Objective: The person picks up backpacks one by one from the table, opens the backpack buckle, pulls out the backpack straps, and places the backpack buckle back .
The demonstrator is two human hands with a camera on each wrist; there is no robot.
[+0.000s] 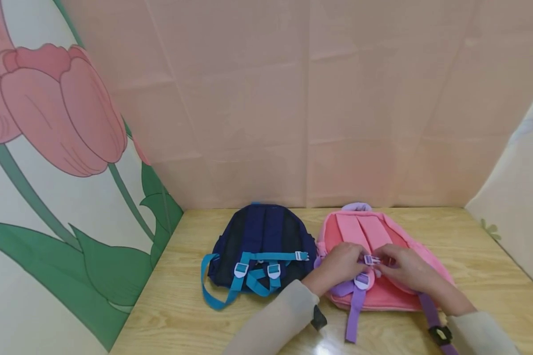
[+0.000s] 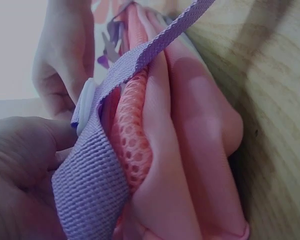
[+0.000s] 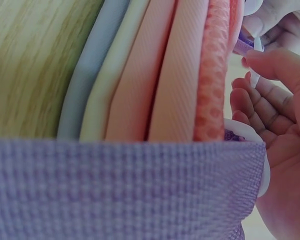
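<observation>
A pink backpack [image 1: 395, 300] lies on the table with its shoulder straps facing up. Above its middle, my left hand [image 1: 344, 261] pinches a white side-release buckle [image 1: 371, 260] on a purple chest strap, prongs pointing right. From the other side my right hand [image 1: 406, 268] has its thumb and fingertips at the prong end, pinching a slim white part [image 3: 257, 65] in the right wrist view. Purple webbing [image 2: 90, 185] runs close beside the left hand in the left wrist view. A white strap adjuster [image 1: 361, 281] sits just below the left hand.
To the left lies a navy backpack [image 1: 262, 231] with teal straps [image 1: 271, 256] and its own white buckle. Loose purple strap ends [image 1: 354, 320] hang toward the front of the wooden table [image 1: 169, 310]. A pink backdrop [image 1: 248, 123] stands behind.
</observation>
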